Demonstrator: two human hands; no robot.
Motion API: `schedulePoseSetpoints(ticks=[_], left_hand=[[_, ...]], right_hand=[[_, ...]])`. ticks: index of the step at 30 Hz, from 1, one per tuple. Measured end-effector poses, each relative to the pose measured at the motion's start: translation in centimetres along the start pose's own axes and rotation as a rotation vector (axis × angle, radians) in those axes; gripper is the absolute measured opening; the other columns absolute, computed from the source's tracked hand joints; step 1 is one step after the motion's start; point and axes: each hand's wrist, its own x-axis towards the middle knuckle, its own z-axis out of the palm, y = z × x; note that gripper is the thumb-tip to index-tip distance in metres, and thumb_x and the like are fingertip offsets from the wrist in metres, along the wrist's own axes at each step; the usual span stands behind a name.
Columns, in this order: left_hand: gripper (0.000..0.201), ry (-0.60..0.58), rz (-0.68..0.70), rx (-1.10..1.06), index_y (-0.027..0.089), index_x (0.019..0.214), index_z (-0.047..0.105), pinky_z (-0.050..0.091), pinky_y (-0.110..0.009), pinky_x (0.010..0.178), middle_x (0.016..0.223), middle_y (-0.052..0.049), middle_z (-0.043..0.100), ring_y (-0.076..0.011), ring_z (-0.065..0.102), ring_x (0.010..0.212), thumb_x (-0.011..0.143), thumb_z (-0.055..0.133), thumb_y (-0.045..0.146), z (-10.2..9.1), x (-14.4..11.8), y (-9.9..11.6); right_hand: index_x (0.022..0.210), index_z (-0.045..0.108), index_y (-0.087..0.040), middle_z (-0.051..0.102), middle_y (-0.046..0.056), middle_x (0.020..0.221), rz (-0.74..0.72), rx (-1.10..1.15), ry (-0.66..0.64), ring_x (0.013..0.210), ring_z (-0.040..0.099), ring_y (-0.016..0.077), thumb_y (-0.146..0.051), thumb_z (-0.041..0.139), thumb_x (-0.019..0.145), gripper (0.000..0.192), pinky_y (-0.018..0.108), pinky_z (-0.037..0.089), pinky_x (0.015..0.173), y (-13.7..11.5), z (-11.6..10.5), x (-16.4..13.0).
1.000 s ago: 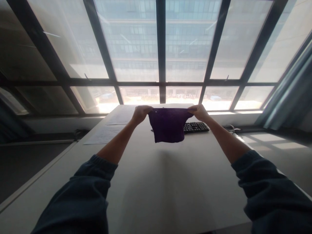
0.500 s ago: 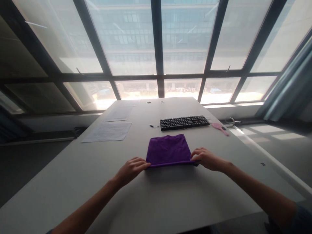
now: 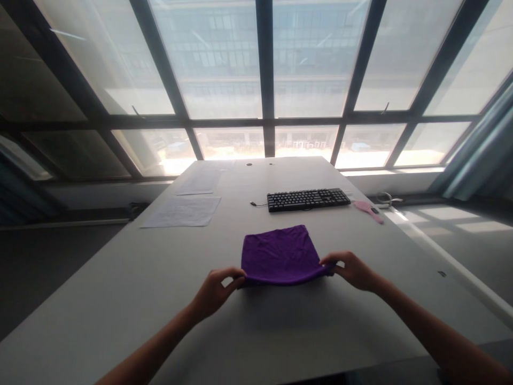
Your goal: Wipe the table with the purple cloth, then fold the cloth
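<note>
A folded purple cloth (image 3: 280, 254) lies on the white table, its far part flat and lightly wrinkled. My left hand (image 3: 218, 289) pinches its near left corner between thumb and fingers. At the near right corner, my right hand (image 3: 348, 267) grips the fabric in the same pinching way. Between the two hands the near edge sags in a shallow curve, and a shadow falls on the table just below it. Whatever is under the cloth is hidden.
Beyond the cloth sits a black keyboard (image 3: 308, 199) with a short cable. To its right is a pink hairbrush (image 3: 367, 210). Sheets of paper (image 3: 182, 211) lie at the left. Past the table (image 3: 120, 299) stand tall windows, with a curtain (image 3: 476, 149) at the right.
The near edge, straight and taut before, now bows downward between my hands. Both hands have come slightly nearer, with knuckles more raised. The whole view has shifted a little.
</note>
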Motion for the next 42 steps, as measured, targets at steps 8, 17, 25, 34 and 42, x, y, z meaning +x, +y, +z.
schedulePoseSetpoints(ticks=[8, 17, 25, 34, 42], left_hand=[[0.042, 0.092, -0.274, 0.052, 0.016, 0.089, 0.076, 0.052, -0.028, 0.064, 0.073, -0.006, 0.075, -0.0218, 0.070, 0.069, 0.084, 0.060, 0.054, -1.6, 9.6, -4.7], [0.033, 0.071, -0.322, 0.227, 0.017, 0.084, 0.077, 0.048, -0.027, 0.063, 0.069, -0.004, 0.073, -0.0201, 0.069, 0.066, 0.085, 0.060, 0.045, -1.6, 12.7, -7.8], [0.021, 0.168, -0.236, 0.486, 0.020, 0.103, 0.075, 0.050, -0.037, 0.090, 0.094, -0.009, 0.073, -0.0256, 0.068, 0.093, 0.087, 0.065, 0.029, -0.3, 11.8, -6.8], [0.032, -0.039, 0.204, 0.486, 0.024, 0.125, 0.067, 0.045, -0.040, 0.113, 0.134, -0.007, 0.064, -0.0225, 0.057, 0.127, 0.097, 0.052, 0.017, 6.3, 10.3, -3.5], [0.045, -0.121, 0.174, 0.548, 0.026, 0.145, 0.054, 0.031, -0.056, 0.123, 0.159, -0.008, 0.042, -0.0306, 0.032, 0.151, 0.100, 0.048, 0.025, 7.2, 10.0, -5.1]], right_hand=[[0.077, 0.074, -0.015, 0.070, 0.004, 0.063, 0.183, -0.089, 0.223, 0.060, 0.063, 0.0171, -0.034, 0.062, 0.083, 0.024, 0.025, 0.044, 0.058, 5.3, 0.1, 10.4], [0.075, 0.076, -0.015, 0.069, 0.005, 0.060, 0.246, -0.233, 0.231, 0.060, 0.063, 0.0171, -0.035, 0.064, 0.080, 0.024, 0.024, 0.039, 0.054, 7.6, 0.5, 14.8], [0.108, 0.075, -0.016, 0.076, 0.012, 0.097, 0.348, -0.426, 0.299, 0.094, 0.068, 0.0267, -0.032, 0.066, 0.084, 0.030, 0.033, 0.047, 0.081, 5.9, 1.7, 15.6], [0.118, 0.071, -0.020, 0.069, 0.013, 0.117, 0.117, -0.586, 0.410, 0.115, 0.057, 0.0273, -0.026, 0.055, 0.095, 0.029, 0.036, 0.041, 0.099, 0.8, 8.0, 13.0], [0.082, 0.076, -0.014, 0.074, 0.011, 0.078, 0.367, -0.348, 0.368, 0.076, 0.070, 0.0229, -0.023, 0.070, 0.083, 0.011, 0.030, 0.050, 0.072, 5.1, 0.6, 18.9]])
